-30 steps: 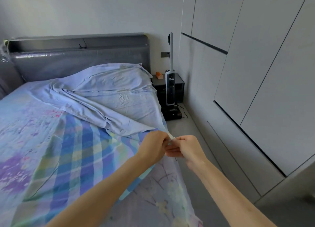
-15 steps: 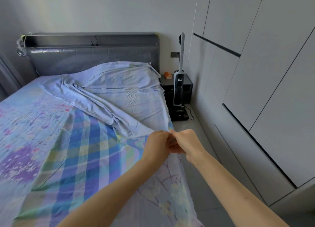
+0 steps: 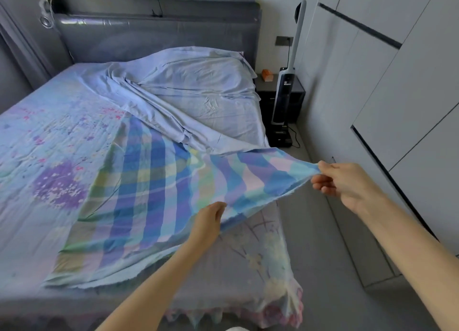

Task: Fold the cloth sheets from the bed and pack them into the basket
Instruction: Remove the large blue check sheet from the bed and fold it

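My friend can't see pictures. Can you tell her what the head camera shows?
Two bare hands lift a blue checked sheet off a bed: the right hand pinches its corner, the left hand grips its edge. A crumpled pale blue sheet lies behind.

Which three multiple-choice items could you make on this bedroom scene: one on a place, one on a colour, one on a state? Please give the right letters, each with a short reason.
1. Where does the upright vacuum cleaner stand?
A. On the bed
B. Beside the nightstand, by the wall
C. Inside the wardrobe

2. What pattern has the cloth that both hands hold?
A. Blue, green and pink checks
B. Plain red
C. Black stripes

3. How is the checked cloth at its right corner?
A. Lying flat
B. Rolled in a ball
C. Lifted off the bed

Key: 1 B, it stands on its dock on the floor next to the nightstand. 2 A, the checks show plainly. 3 C, the right hand pinches the corner in the air, and the left hand grips the edge.
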Demonstrator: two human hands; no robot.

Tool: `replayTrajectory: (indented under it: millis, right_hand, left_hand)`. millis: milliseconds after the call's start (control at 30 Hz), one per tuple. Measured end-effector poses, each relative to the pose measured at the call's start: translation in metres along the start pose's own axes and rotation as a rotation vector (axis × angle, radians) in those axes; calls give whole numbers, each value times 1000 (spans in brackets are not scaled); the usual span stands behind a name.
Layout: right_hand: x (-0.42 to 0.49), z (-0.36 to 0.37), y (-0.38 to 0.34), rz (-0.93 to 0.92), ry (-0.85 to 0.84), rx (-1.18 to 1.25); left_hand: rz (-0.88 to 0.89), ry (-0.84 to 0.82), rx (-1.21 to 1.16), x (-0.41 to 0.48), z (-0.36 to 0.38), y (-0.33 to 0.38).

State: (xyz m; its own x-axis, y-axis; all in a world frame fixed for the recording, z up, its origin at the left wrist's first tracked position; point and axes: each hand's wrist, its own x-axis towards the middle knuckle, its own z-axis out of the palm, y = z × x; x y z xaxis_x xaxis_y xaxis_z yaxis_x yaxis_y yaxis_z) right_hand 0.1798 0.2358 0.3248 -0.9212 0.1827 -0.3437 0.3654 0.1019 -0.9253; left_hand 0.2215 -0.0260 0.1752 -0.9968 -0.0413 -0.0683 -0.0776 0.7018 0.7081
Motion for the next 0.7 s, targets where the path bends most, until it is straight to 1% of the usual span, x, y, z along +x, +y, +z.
replayTrajectory:
  millis: [67, 133, 200, 300, 367, 400, 433, 533, 600, 700]
  right_hand:
    - [1, -6, 5, 31, 7, 11]
    - [1, -7, 10, 53, 7, 20]
    - [1, -4, 14, 63, 6, 16]
    - [-2, -1, 20, 63, 8, -2]
    - [-4, -2, 23, 61, 19, -3]
    - [-4, -3, 23, 61, 22, 1]
    - [-3, -6, 24, 62, 38, 7]
    - [1, -16, 27, 71, 104, 11]
    - [5, -25, 31, 84, 170, 14]
    - [10, -38, 44, 127, 224, 37]
  left_hand:
    - [-109, -30, 72, -2, 11, -36]
    - [-129, -113, 187, -3, 23, -59]
    - [-133, -149, 322, -1, 33, -71]
    - [-129, -95, 528, 7, 37, -79]
    - [-59, -58, 639, 15, 36, -86]
    - [-18, -40, 639, 18, 34, -92]
    - [13, -43, 585, 21, 35, -99]
    - [89, -14, 348, 14, 27, -113]
    - [205, 28, 328, -4, 20, -120]
    - [252, 80, 357, -41, 8, -130]
